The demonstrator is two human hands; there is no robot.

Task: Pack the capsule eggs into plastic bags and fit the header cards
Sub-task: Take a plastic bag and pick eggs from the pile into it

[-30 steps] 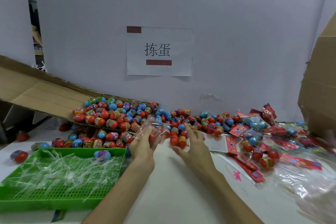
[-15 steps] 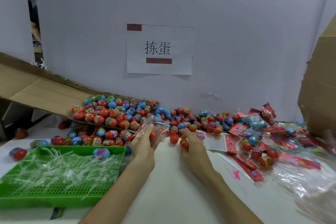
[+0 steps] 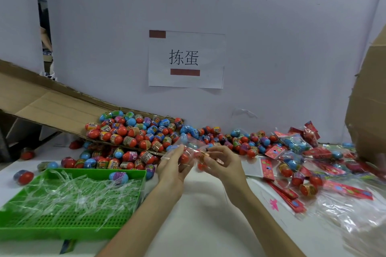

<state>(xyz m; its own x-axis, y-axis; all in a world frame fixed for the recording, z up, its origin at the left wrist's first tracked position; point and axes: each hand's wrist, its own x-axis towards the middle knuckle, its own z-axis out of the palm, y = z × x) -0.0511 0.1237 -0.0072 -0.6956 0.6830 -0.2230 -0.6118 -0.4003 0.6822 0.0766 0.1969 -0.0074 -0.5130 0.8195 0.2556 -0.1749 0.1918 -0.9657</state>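
A heap of red and blue capsule eggs (image 3: 133, 133) lies on a sloped cardboard flap and spills across the white table. My left hand (image 3: 173, 165) holds a clear plastic bag (image 3: 188, 146) above the table, with a red egg showing inside it. My right hand (image 3: 223, 162) pinches a red capsule egg (image 3: 203, 157) at the bag's mouth. Red header cards (image 3: 268, 168) lie to the right, among filled bags (image 3: 296, 142).
A green perforated tray (image 3: 69, 221) holding clear plastic strips and one blue egg sits at the front left. A big cardboard box (image 3: 369, 106) stands at the right edge. Loose clear bags (image 3: 355, 215) pile at the front right. A paper sign (image 3: 186, 58) hangs on the wall.
My right hand has picked a red egg off the table and lifted it to the bag's mouth. My left hand has raised the bag slightly.
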